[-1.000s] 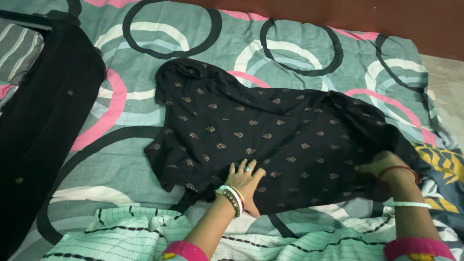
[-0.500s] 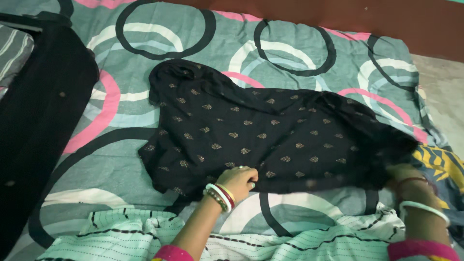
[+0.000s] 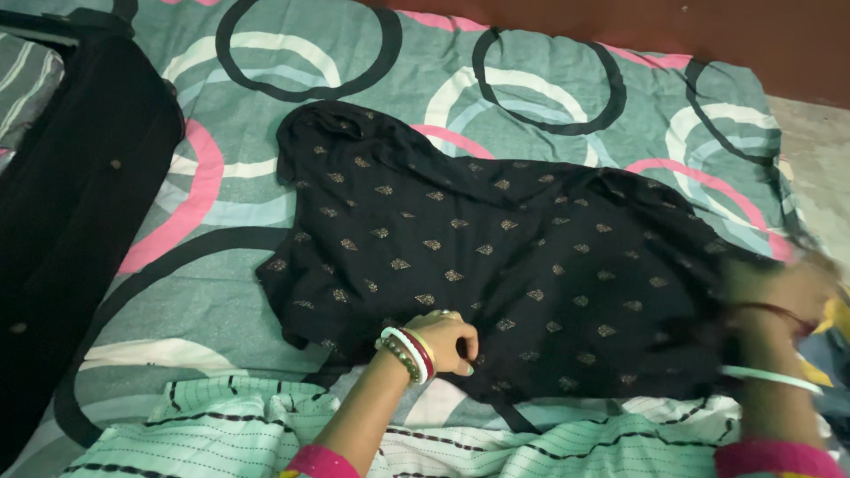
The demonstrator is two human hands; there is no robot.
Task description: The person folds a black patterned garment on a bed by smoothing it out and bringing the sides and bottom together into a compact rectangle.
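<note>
The left hand [image 3: 447, 341] has its fingers curled and pressed together on the near hem of the black garment [image 3: 496, 257], pinching a fold of the cloth against the bed. The right hand [image 3: 779, 296] is at the garment's right end, too blurred to tell whether its grip is spread or closed on the cloth (the smear suggests it is moving fast). Both wrists wear bangles, and pink cuffs show at the near edge.

The garment, black with small gold motifs, lies spread across the middle of the bed, its narrower end far and to the left, its wider end to the right under the blurred hand. Beneath it is a grey-green bedsheet [image 3: 221, 212] printed with big black, white and pink rings. A second black cloth [image 3: 71, 221] lies well apart along the left side, and a pale green striped fabric [image 3: 212, 429] is bunched at the near edge.

As a judgement, smoothing this well calls for keeping the left pinch firm as an anchor, drawing the right end evenly along the hem line, and flattening the ripples near the far shoulder before any fold is made.
</note>
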